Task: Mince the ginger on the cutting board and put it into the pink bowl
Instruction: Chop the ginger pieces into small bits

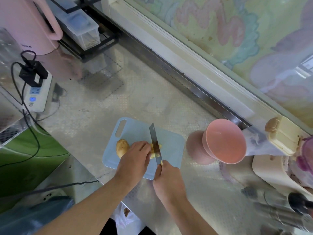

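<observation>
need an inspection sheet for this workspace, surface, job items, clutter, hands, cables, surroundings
surface: shiny patterned metal counter.
job's things: ginger on the blue cutting board, under the knife; pink bowl to the right of the board, nothing seen inside it.
clutter: a potato-like piece at the board's left end; pink kettle; clear box on a black rack.
hands: left hand steadies the ginger; right hand grips the knife handle.
cables: black cables run from a white power strip at left.
surroundings: painted window behind the counter.
</observation>
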Available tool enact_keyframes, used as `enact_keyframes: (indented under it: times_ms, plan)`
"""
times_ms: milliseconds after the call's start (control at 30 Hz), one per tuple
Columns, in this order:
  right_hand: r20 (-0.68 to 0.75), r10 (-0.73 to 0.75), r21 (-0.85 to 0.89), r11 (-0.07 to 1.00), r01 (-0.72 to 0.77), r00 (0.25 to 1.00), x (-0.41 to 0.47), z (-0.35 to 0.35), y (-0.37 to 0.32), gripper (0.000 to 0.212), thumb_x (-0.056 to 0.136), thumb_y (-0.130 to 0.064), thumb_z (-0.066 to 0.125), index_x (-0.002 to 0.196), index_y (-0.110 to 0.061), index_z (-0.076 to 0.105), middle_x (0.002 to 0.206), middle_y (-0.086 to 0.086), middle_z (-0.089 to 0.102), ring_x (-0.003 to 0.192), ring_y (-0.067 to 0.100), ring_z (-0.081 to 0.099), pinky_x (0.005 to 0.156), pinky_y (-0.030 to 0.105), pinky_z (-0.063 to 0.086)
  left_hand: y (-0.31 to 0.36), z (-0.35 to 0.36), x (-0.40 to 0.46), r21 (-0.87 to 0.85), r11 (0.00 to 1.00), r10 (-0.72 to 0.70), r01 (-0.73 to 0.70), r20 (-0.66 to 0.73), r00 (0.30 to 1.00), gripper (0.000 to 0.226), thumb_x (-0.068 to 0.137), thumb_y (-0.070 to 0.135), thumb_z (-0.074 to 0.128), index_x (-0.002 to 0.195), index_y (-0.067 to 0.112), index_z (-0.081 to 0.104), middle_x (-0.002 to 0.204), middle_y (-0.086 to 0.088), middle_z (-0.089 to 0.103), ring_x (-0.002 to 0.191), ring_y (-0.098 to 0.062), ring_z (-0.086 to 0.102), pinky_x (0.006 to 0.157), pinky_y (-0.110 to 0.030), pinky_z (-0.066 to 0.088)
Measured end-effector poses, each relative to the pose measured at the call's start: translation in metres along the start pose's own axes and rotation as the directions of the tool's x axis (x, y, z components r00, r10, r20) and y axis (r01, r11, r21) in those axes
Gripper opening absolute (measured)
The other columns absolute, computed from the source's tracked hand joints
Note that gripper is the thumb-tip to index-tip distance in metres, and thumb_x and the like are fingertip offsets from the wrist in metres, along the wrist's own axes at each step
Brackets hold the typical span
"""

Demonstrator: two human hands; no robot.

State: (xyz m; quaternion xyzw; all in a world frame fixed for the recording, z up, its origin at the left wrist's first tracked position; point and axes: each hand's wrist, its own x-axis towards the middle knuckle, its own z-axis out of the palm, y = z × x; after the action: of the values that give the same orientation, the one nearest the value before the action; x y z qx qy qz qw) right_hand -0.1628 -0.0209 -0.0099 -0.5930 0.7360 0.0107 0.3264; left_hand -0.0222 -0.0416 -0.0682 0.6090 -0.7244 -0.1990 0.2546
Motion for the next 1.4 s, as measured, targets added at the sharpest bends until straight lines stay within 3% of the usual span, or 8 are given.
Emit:
enact_keyframes:
  times_ms: [267, 400, 500, 633, 867, 1133, 1267, 1400]
  plan:
    - [0.101, 0.044, -0.031, 0.999, -0.041, 0.994, 0.011, -0.006, -0.011, 0.009, 0.091, -0.016, 0.048, 0.082, -0.018, 0.048, 0.078, -0.003, 0.055, 0.064, 0.016, 0.050, 0.050, 0.025, 0.034, 0.000, 0.000, 0.001, -0.021, 1.000, 0.012, -0.013, -0.025, 1.000, 0.011, 0.093, 0.009, 0.073, 0.091, 0.014, 0.063, 0.096, 0.003, 0.062, 0.090, -0.017, 0.058, 0.075, -0.026, 0.052]
    - [0.109, 0.066, -0.050, 0.997, -0.061, 0.992, 0.014, 0.002, -0.013, 0.005, 0.091, -0.015, 0.046, 0.088, -0.019, 0.049, 0.083, -0.002, 0.056, 0.074, 0.021, 0.053, 0.059, 0.028, 0.037, -0.001, 0.002, 0.001, -0.045, 0.999, 0.015, -0.016, -0.025, 1.000, 0.012, 0.093, 0.008, 0.073, 0.090, 0.014, 0.063, 0.097, 0.004, 0.061, 0.090, -0.017, 0.057, 0.077, -0.022, 0.047]
    - [0.056, 0.055, 0.039, 0.998, -0.057, 0.997, 0.013, 0.008, -0.008, 0.013, 0.094, -0.019, 0.043, 0.082, -0.020, 0.047, 0.077, -0.001, 0.058, 0.070, 0.023, 0.054, 0.051, 0.030, 0.034, -0.001, 0.002, -0.001, -0.043, 0.999, 0.008, -0.008, -0.013, 1.000, 0.013, 0.094, 0.008, 0.072, 0.091, 0.015, 0.062, 0.099, 0.005, 0.060, 0.092, -0.017, 0.057, 0.077, -0.020, 0.046]
    - [-0.004, 0.020, 0.113, 0.993, -0.019, 1.000, 0.009, 0.004, -0.001, 0.021, 0.101, -0.027, 0.037, 0.083, -0.020, 0.047, 0.073, -0.001, 0.056, 0.064, 0.021, 0.053, 0.057, 0.031, 0.038, 0.000, 0.000, -0.004, -0.082, 0.996, -0.035, 0.035, 0.004, 0.999, 0.008, 0.096, 0.010, 0.067, 0.094, 0.015, 0.062, 0.105, 0.006, 0.061, 0.101, -0.015, 0.058, 0.075, -0.024, 0.052]
    - [-0.042, 0.004, 0.054, 0.999, -0.002, 0.999, 0.002, -0.001, 0.001, 0.025, 0.100, -0.023, 0.039, 0.077, -0.018, 0.046, 0.064, -0.003, 0.050, 0.054, 0.012, 0.044, 0.044, 0.025, 0.024, -0.004, 0.000, -0.003, -0.086, 0.993, -0.083, 0.084, 0.016, 0.996, 0.008, 0.100, 0.015, 0.064, 0.098, 0.021, 0.059, 0.102, 0.012, 0.059, 0.096, -0.010, 0.056, 0.069, -0.032, 0.056]
    - [-0.018, -0.004, -0.014, 1.000, 0.004, 1.000, -0.001, 0.000, -0.003, 0.030, 0.101, -0.025, 0.037, 0.072, -0.021, 0.038, 0.066, -0.001, 0.048, 0.052, 0.012, 0.040, 0.044, 0.025, 0.021, -0.006, 0.000, 0.000, -0.086, 0.993, -0.084, 0.086, 0.022, 0.996, 0.012, 0.097, 0.011, 0.067, 0.092, 0.019, 0.059, 0.097, 0.012, 0.059, 0.092, -0.011, 0.056, 0.068, -0.034, 0.055]
    - [0.011, 0.004, -0.031, 1.000, -0.003, 1.000, -0.001, -0.002, -0.005, 0.030, 0.099, -0.021, 0.038, 0.070, -0.021, 0.036, 0.065, -0.002, 0.046, 0.052, 0.011, 0.039, 0.043, 0.026, 0.022, -0.005, 0.000, 0.001, -0.080, 0.993, -0.081, 0.082, 0.017, 0.997, 0.018, 0.096, 0.008, 0.067, 0.087, 0.019, 0.056, 0.092, 0.012, 0.055, 0.086, -0.010, 0.052, 0.064, -0.034, 0.053]
    - [0.020, 0.022, 0.011, 1.000, -0.022, 1.000, -0.002, -0.006, -0.009, 0.028, 0.099, -0.023, 0.037, 0.072, -0.018, 0.040, 0.071, 0.003, 0.055, 0.061, 0.022, 0.050, 0.048, 0.031, 0.030, -0.004, -0.001, 0.003, -0.081, 0.994, -0.071, 0.072, 0.011, 0.997, 0.022, 0.093, 0.004, 0.069, 0.084, 0.019, 0.055, 0.088, 0.011, 0.054, 0.081, -0.011, 0.050, 0.062, -0.028, 0.049]
